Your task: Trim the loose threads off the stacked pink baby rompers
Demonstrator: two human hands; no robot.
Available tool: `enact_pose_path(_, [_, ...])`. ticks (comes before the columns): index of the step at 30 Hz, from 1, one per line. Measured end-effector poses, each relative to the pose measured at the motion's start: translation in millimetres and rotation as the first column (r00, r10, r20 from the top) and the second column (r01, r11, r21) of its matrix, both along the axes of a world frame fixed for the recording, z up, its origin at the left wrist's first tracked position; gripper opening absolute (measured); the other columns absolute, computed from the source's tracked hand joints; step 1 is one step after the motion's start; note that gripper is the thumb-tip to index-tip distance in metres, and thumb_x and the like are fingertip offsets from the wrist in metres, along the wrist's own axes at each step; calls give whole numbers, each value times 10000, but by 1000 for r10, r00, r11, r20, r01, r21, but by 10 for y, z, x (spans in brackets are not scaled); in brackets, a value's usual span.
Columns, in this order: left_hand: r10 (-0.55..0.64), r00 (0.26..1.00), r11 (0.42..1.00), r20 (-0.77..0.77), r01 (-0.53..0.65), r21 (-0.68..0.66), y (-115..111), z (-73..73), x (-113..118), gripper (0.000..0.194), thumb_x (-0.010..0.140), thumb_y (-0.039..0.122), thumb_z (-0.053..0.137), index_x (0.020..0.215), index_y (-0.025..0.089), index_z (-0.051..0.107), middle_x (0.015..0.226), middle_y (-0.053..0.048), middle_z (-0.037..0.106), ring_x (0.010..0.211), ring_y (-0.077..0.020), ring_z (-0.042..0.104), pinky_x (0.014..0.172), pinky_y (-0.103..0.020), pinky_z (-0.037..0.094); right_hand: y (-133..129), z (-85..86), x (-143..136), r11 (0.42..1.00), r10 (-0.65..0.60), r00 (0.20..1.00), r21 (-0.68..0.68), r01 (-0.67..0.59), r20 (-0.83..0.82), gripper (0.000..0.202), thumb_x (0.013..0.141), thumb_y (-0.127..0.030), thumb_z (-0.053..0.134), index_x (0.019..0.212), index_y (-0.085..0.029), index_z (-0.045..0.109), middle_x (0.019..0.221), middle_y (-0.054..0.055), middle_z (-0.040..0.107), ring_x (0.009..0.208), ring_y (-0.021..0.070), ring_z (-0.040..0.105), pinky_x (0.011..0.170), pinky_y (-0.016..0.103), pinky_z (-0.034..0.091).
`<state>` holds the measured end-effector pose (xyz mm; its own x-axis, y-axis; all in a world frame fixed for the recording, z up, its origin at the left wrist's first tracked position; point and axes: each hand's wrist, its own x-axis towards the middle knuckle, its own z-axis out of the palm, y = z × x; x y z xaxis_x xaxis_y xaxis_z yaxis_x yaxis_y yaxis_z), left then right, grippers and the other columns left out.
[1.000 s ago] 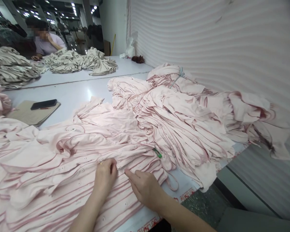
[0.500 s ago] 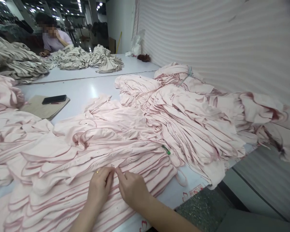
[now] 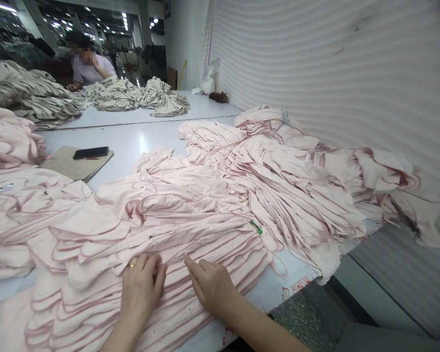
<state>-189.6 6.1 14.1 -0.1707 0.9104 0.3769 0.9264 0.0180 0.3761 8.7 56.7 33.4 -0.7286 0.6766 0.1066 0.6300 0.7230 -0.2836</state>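
On a white table (image 3: 161,137), the pink garments (image 3: 176,230) lie layered under both hands. The left hand (image 3: 143,283) is loosely curled, the right hand (image 3: 210,286) half closed and pointing; whether either grips cloth, I cannot tell. A tug on one layer could skew those beneath. Beyond: a phone (image 3: 91,153) on a notebook (image 3: 77,169), grey clothes (image 3: 113,95), a person (image 3: 91,69), a dim hall (image 3: 106,29).

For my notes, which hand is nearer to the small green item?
Right. In the picture, the right hand is below and left of the green item; the left hand is farther left.
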Motion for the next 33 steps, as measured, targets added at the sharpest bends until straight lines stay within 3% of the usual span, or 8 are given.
enact_pose_path(2, [-10,1000,999,-11,9,-51,-44,14,36,163,875,380,573,930,251,656,911,-23,666,829,-207,602,699,-327,409,-51,2,-24,1000,-21,997,22,19,68,510,846,-147,524,1356,-165,531,789,59,655,634,195,613,540,266,373])
enact_pose_path(5, [-18,1000,994,14,19,-103,125,-2,149,159,888,295,535,808,225,653,832,-24,647,809,-202,599,715,-334,408,-121,52,22,997,-46,993,62,39,110,518,829,-111,516,1346,-141,544,784,83,655,631,215,616,529,275,377])
enact_pose_path(10, [-1,999,996,52,6,-90,380,-29,212,212,878,228,504,700,196,614,729,-27,612,716,-190,594,683,-321,431,-101,109,51,992,-67,986,-113,50,-154,386,932,-157,422,1287,-172,571,851,74,681,761,200,648,657,268,466])
enact_pose_path(13, [20,999,998,37,-17,-68,193,23,102,130,859,282,554,822,198,647,829,-43,641,778,-215,602,698,-341,442,-69,95,-54,979,-104,949,-200,44,-297,379,954,-184,396,1295,-174,561,944,90,693,858,201,654,753,282,496])
enact_pose_path(17, [30,999,999,13,-29,-34,-153,74,-143,158,881,336,538,878,218,642,850,-44,649,817,-233,598,711,-361,450,-182,113,-127,967,-34,933,-247,-59,-357,369,965,-221,414,1312,-205,536,1015,77,684,898,192,644,783,277,498])
enact_pose_path(23, [-38,985,998,167,29,55,-198,43,-304,221,938,321,442,911,223,638,835,-26,702,800,-185,652,719,-309,501,-371,83,-356,991,19,984,-125,-42,-177,436,908,-180,446,1338,-204,518,845,51,662,728,194,636,634,271,464])
enact_pose_path(29, [-87,993,994,82,81,72,-232,31,-287,237,932,267,424,900,214,652,802,-27,708,730,-174,650,672,-296,499,-353,-35,-836,998,-59,990,24,57,126,535,823,-131,538,1352,-59,503,885,145,668,715,254,657,568,316,470])
enact_pose_path(33, [-63,997,998,45,61,31,-140,46,-308,209,891,236,464,768,210,631,712,-20,674,685,-183,624,659,-309,461,-290,69,-626,993,112,988,15,-114,108,526,845,-126,512,1370,-106,490,860,102,674,690,237,651,565,306,462])
